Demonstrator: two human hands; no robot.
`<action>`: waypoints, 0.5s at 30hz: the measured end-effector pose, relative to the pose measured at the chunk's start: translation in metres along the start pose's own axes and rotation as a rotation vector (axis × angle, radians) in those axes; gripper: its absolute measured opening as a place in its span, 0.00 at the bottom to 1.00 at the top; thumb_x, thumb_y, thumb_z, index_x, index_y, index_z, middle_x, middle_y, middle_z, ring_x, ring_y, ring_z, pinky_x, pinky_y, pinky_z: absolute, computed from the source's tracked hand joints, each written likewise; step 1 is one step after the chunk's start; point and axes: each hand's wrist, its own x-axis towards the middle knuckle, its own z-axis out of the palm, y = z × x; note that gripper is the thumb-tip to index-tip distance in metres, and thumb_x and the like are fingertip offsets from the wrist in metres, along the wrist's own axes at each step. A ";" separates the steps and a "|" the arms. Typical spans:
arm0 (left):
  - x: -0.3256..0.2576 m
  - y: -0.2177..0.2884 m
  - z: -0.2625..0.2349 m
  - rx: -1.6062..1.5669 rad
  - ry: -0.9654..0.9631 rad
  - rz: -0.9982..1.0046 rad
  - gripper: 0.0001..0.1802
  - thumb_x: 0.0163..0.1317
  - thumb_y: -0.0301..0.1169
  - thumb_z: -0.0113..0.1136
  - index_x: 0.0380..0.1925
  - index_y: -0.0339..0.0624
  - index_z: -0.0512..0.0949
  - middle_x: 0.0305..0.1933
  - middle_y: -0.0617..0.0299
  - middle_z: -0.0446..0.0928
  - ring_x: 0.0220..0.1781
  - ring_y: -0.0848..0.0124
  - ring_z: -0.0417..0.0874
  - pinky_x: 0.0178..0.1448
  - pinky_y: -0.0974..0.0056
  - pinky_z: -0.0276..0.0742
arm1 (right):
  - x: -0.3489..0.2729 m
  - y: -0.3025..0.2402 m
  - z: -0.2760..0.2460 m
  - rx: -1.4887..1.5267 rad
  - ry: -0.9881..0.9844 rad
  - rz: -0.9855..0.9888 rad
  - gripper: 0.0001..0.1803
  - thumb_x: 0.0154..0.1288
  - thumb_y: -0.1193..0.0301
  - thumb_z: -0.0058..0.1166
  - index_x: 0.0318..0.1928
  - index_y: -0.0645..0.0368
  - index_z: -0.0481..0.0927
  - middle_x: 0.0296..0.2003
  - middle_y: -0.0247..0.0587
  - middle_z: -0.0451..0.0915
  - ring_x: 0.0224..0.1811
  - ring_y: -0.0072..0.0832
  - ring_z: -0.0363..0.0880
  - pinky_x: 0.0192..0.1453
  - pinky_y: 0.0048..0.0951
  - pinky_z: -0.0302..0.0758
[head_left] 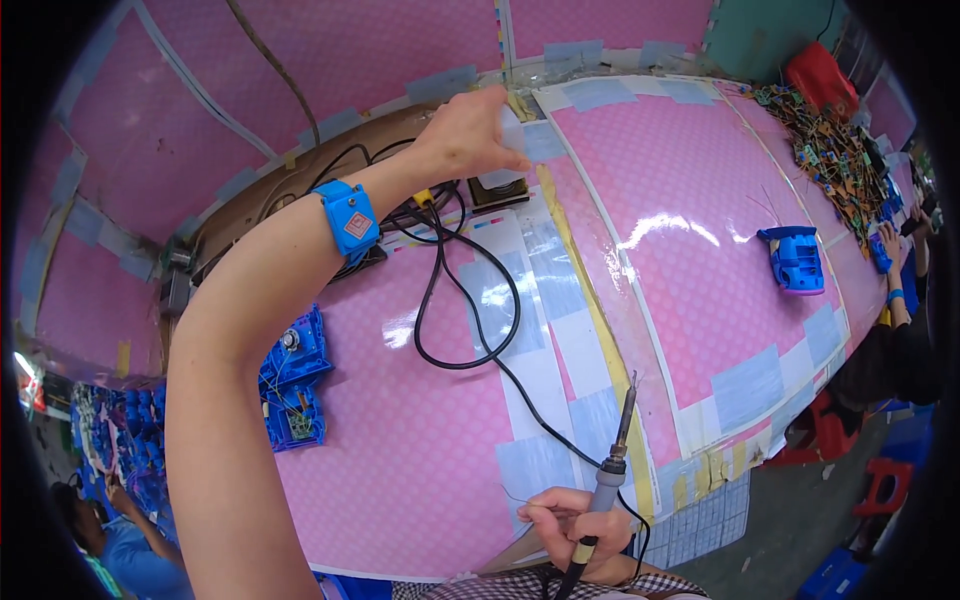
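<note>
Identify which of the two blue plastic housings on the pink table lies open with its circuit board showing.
The blue housing beside the left forearm: opened flat, circuit board and wires exposed. The other blue housing, far right, shows neither.

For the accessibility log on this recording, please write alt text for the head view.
Over a pink workbench, the person's left hand reaches far forward to a small white bottle, a blue wrist strap on that arm, while the right hand holds a soldering iron upright near the front edge. An open blue plastic part with wiring lies beside the left forearm, another blue part farther right.
</note>
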 end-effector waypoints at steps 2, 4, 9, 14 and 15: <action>0.001 -0.003 0.000 0.053 0.008 0.003 0.33 0.39 0.42 0.74 0.40 0.33 0.73 0.37 0.45 0.79 0.42 0.50 0.80 0.49 0.52 0.74 | -0.001 -0.001 0.001 0.009 -0.002 -0.001 0.22 0.59 0.89 0.52 0.38 0.58 0.53 0.30 0.64 0.78 0.30 0.35 0.84 0.34 0.32 0.85; 0.001 -0.003 0.000 0.054 0.011 0.001 0.33 0.38 0.43 0.75 0.40 0.33 0.73 0.37 0.45 0.79 0.43 0.49 0.80 0.49 0.52 0.74 | -0.002 0.000 0.002 0.015 -0.001 0.000 0.22 0.59 0.89 0.52 0.38 0.59 0.53 0.31 0.64 0.78 0.30 0.35 0.84 0.35 0.32 0.85; 0.002 -0.001 0.002 0.018 -0.003 -0.005 0.34 0.39 0.44 0.75 0.41 0.32 0.72 0.40 0.43 0.78 0.46 0.48 0.79 0.51 0.52 0.74 | -0.002 0.001 0.003 -0.025 0.042 -0.018 0.21 0.59 0.90 0.53 0.37 0.59 0.53 0.30 0.64 0.78 0.29 0.35 0.84 0.33 0.31 0.85; 0.008 -0.015 -0.022 0.144 -0.224 -0.002 0.38 0.40 0.42 0.75 0.50 0.35 0.71 0.47 0.46 0.78 0.49 0.52 0.79 0.53 0.56 0.73 | 0.003 0.004 0.011 0.085 0.174 -0.059 0.19 0.54 0.86 0.62 0.32 0.62 0.61 0.27 0.54 0.82 0.26 0.32 0.85 0.27 0.26 0.83; 0.007 -0.018 -0.028 0.149 -0.223 -0.004 0.38 0.40 0.42 0.75 0.50 0.35 0.71 0.47 0.46 0.78 0.49 0.52 0.79 0.53 0.56 0.73 | 0.002 0.004 0.012 0.115 0.213 -0.054 0.19 0.54 0.86 0.62 0.32 0.63 0.61 0.27 0.54 0.82 0.26 0.32 0.85 0.27 0.26 0.83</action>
